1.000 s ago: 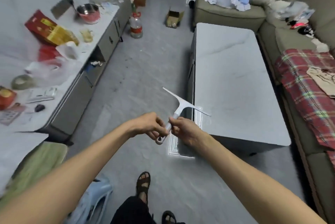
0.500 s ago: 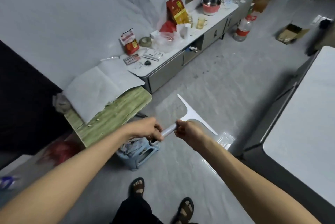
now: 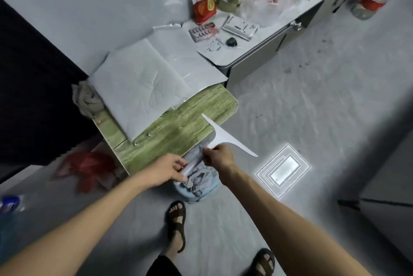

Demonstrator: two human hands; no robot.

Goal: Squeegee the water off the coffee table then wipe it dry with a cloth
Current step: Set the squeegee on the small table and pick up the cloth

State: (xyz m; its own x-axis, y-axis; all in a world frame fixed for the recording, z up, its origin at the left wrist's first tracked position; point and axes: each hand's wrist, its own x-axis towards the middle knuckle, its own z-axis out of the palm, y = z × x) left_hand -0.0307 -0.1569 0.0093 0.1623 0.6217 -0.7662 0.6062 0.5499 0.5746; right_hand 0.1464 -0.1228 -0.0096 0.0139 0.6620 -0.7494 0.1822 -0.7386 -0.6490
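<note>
Squeegee [image 3: 223, 137] held over the floor, right hand [image 3: 220, 159] pinching its neck, left hand [image 3: 169, 169] gripping handle end

L hand [image 3: 169, 169], R hand [image 3: 220, 157], both gripping squeegee [image 3: 223, 136]

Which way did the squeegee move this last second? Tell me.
Yes: the squeegee moved left, from well clear of the green table to over its near edge.

Ahead, green tabletop [image 3: 169, 135]; rightward, seemingly open floor [image 3: 295, 101]
</note>
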